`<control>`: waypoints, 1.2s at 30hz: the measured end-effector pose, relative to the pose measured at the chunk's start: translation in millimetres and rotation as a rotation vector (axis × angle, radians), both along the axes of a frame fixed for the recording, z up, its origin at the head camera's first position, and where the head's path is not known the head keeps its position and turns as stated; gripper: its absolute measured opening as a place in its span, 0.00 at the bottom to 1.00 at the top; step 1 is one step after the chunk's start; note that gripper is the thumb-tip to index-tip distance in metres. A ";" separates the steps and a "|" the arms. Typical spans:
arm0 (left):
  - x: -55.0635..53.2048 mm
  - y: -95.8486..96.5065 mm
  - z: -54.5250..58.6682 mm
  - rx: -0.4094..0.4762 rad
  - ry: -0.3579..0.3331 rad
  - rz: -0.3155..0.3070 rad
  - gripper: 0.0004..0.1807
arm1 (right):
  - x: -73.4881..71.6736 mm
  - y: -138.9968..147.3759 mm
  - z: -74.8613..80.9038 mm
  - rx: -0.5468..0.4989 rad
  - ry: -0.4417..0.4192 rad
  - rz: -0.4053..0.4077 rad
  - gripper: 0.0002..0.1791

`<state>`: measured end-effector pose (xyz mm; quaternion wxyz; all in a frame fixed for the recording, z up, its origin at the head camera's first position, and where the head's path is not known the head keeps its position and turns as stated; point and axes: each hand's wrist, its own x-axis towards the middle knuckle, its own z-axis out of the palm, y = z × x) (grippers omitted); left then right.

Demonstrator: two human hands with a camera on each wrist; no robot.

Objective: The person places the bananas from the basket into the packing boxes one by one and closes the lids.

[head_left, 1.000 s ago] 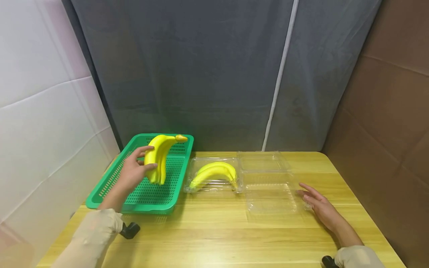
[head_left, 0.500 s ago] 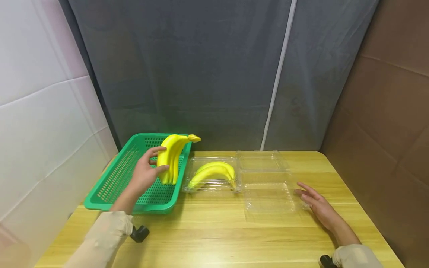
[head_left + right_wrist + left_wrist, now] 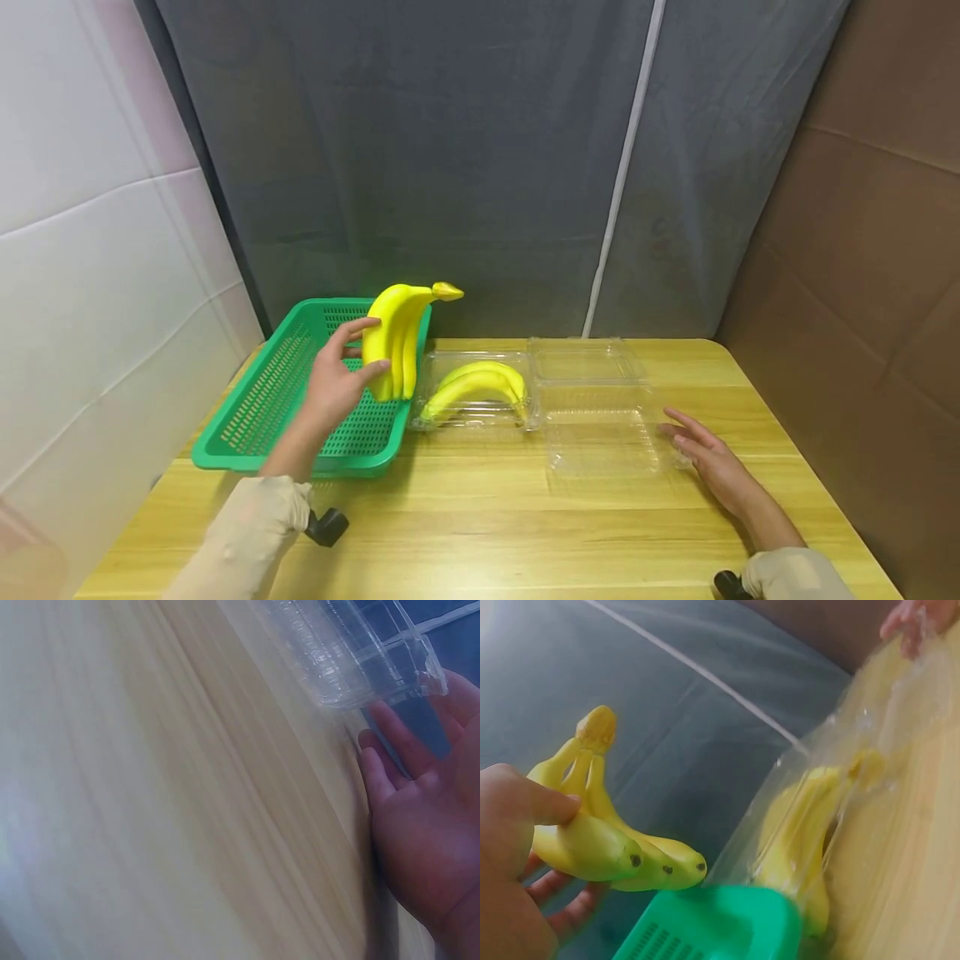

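My left hand [image 3: 337, 383] grips a bunch of yellow bananas [image 3: 397, 342] and holds it above the right side of the green basket [image 3: 300, 463]. In the left wrist view the thumb [image 3: 551, 806] presses on one side of the bunch, whose brown-tipped stem points up. To the right of the basket, more bananas [image 3: 476, 387] lie inside a clear plastic clamshell box [image 3: 442, 360]. Beside that stands a second clear clamshell [image 3: 603, 450], lid folded back, nothing inside. My right hand [image 3: 720, 467] rests by its right edge with fingers loosely extended, fingertips right at the plastic corner.
Everything stands on a light wooden table [image 3: 480, 533]. A grey curtain [image 3: 450, 167] hangs behind it, with a white panel [image 3: 105, 250] on the left and a brown one [image 3: 862, 292] on the right.
My left hand has carried the banana bunch rightward, from over the middle of the basket to its right rim, and slightly up lately. The right hand keeps its place beside the clamshell.
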<state>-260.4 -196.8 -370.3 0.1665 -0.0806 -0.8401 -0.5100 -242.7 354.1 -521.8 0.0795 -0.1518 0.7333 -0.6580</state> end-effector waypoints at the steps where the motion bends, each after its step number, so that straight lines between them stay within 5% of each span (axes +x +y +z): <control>1: 0.9 2.4 0.0 0.009 -0.002 -0.005 0.31 | 0.0 0.0 0.5 0.002 0.001 0.002 0.28; 16: 8.1 46.7 -20.7 0.108 -0.009 -0.134 0.32 | -2.2 -4.3 -1.8 0.038 -0.004 -0.038 0.29; 27: 0.7 86.8 -26.0 0.217 -0.026 -0.197 0.44 | -4.1 -2.9 -1.0 0.029 -0.011 -0.024 0.29; 36: -2.4 120.8 -40.0 0.286 -0.035 -0.251 0.43 | -3.4 -3.9 0.1 0.023 0.001 -0.001 0.29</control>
